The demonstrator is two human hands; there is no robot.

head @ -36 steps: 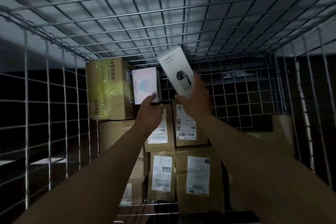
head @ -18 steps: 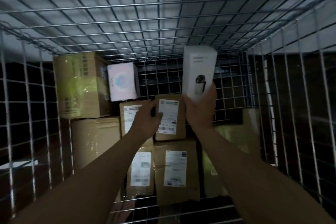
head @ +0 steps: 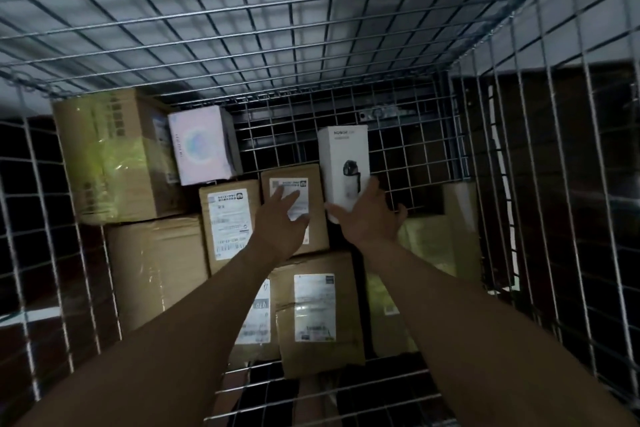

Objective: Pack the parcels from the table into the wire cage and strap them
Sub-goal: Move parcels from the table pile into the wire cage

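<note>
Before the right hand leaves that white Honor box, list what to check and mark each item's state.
1. White Honor box stands upright: ok.
2. Its base rests on something firm: cannot tell, the right hand covers it.
3. Left hand is open, fingers spread over the small labelled carton beside the box: ok.
4. Free space to the box's right: ok, only the wire cage back mesh shows there.
5. Strap in sight for the later step: not ok, none visible.
</note>
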